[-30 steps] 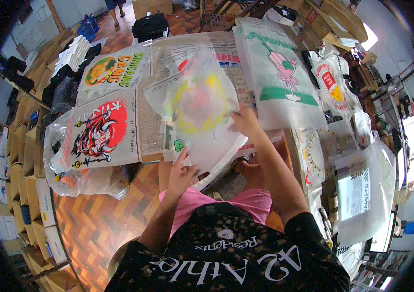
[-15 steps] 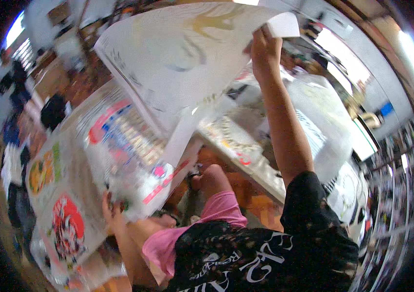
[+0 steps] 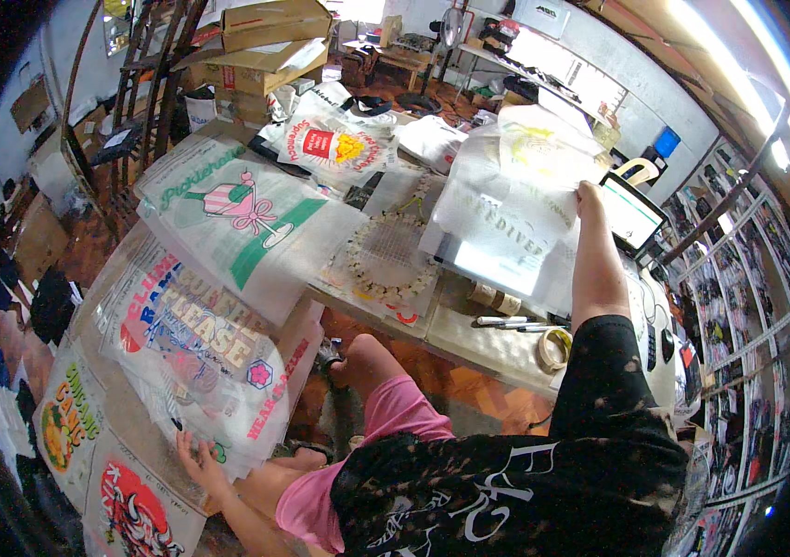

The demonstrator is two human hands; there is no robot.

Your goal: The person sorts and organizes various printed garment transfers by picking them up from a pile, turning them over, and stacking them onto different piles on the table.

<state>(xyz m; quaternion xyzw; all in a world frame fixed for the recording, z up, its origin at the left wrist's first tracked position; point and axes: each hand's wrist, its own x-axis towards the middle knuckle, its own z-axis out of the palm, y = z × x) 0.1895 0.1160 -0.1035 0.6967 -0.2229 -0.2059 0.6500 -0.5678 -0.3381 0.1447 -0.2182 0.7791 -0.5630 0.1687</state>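
Observation:
My right hand (image 3: 590, 197) is at the far right of the table, closed on the edge of a translucent printed sheet (image 3: 492, 218). That sheet hangs partly over other papers, with pale lettering and a yellow design showing through. My left hand (image 3: 200, 461) rests at the near edge of a stack of printed film sheets (image 3: 205, 348), its fingers apart. A small dark-tipped thing lies beside its fingertips; I cannot make out what it is. Beyond the stack lies a sheet with a pink-and-green cocktail glass print (image 3: 246, 209).
A transparent sheet with a flower-ring print (image 3: 385, 255) lies mid-table. Pens (image 3: 511, 321) and a tape roll (image 3: 553, 348) sit near the table edge, below a monitor (image 3: 631, 215). Cardboard boxes (image 3: 269, 60) stand at the back left; crowded shelves (image 3: 738, 288) line the right.
My right hand has swung the raised sheet from over the middle to the right and lowered it. The cocktail-print sheet now shows. My left hand stays at the stack's edge.

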